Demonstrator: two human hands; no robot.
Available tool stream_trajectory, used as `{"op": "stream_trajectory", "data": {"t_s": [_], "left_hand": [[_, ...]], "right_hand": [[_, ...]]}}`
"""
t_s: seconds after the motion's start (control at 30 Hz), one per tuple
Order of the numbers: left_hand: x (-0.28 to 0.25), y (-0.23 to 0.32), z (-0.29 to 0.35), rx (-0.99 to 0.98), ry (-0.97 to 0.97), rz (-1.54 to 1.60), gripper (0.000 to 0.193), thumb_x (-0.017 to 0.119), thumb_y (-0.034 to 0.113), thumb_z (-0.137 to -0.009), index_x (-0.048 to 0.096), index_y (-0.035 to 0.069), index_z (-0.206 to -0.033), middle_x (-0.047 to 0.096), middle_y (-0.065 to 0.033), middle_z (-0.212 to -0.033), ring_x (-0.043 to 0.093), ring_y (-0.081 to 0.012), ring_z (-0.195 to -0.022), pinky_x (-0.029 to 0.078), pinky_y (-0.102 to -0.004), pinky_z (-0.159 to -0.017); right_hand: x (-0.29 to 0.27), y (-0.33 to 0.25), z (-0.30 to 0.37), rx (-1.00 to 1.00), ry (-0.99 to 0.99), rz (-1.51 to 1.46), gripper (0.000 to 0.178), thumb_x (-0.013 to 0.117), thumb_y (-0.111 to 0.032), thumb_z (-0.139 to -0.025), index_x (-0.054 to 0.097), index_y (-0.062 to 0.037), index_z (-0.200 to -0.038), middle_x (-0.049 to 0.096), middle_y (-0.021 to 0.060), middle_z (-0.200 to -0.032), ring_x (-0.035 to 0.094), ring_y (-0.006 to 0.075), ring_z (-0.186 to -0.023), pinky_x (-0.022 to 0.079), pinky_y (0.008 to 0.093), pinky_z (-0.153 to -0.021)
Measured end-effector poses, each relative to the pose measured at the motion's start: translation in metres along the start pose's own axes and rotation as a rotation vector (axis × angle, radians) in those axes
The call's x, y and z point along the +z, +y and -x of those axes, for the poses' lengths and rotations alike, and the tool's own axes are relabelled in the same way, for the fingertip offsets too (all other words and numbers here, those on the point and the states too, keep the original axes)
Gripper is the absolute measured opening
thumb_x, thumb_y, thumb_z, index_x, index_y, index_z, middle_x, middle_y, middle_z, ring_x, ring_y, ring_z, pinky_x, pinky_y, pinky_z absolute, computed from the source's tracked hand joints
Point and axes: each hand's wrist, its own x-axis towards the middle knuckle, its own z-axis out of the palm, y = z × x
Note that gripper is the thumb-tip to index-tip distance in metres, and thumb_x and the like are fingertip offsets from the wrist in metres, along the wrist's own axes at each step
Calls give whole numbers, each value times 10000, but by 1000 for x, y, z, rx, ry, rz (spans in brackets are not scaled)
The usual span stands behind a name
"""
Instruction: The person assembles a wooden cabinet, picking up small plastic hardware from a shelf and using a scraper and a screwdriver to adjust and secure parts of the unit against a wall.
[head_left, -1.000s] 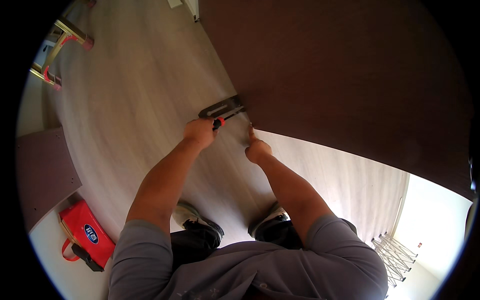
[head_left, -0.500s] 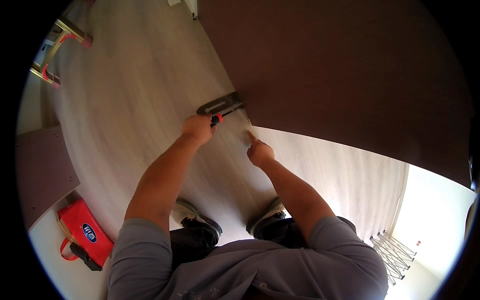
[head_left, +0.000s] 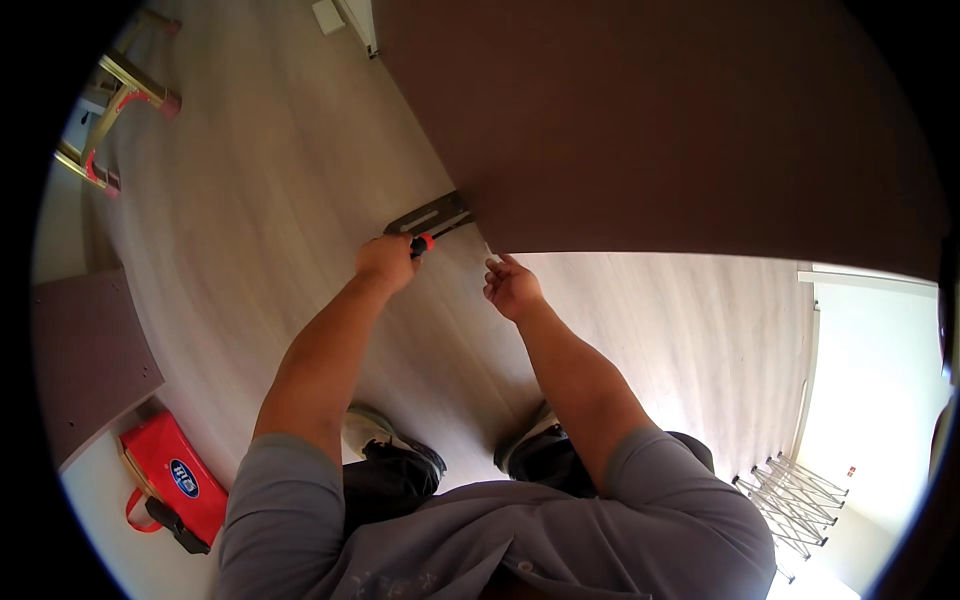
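My left hand (head_left: 388,263) is closed round the black-and-red handle of a tool (head_left: 428,215) with a dark, slotted, flat body. The tool's far end meets the edge of a large dark brown panel (head_left: 650,130). Just below that panel's near corner is my right hand (head_left: 513,288). Its fingers are curled in at the panel's edge, and whether something small lies between the fingertips is too fine to make out.
Wood-look floor (head_left: 270,180) spreads under my shoes (head_left: 390,440). A gold-coloured ladder (head_left: 135,80) stands far left. Below it are a brown board (head_left: 95,350) and a red bag (head_left: 180,475). A folding metal frame (head_left: 795,495) is at lower right, beside a white wall (head_left: 880,370).
My right hand has gone from a pointing finger to curled fingers nearer the panel's corner. The panel's corner and my left hand with the tool sit slightly further left in view.
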Motion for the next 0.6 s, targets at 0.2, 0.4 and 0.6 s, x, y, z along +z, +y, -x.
{"op": "stream_trajectory", "data": {"t_s": [0.2,0.4,0.6], "left_hand": [[-10,13,1,-10,-45,-71,393,700,384,-908,678,119,-1198,729,-117,-1109,688,-307,-1067,556,-451,-891],[-36,30,8,-81,-187,-99,435,683,429,-940,662,84,-1205,711,-134,-1153,671,-311,-1102,541,-453,-897],[-38,5,59,170,-182,22,446,689,397,-941,631,44,-1207,700,-185,-1091,667,-356,-1038,529,-451,-881]], "right_hand": [[-52,7,39,35,249,319,468,577,-171,-979,519,-134,-1442,672,64,-1088,601,185,-803,479,331,-641],[-90,-4,94,23,313,702,409,607,-153,-938,610,-100,-1343,699,75,-1019,633,178,-720,482,321,-559],[-75,7,107,193,24,859,422,616,-359,-1001,604,-95,-1330,684,82,-1158,685,214,-923,553,368,-744]]}}
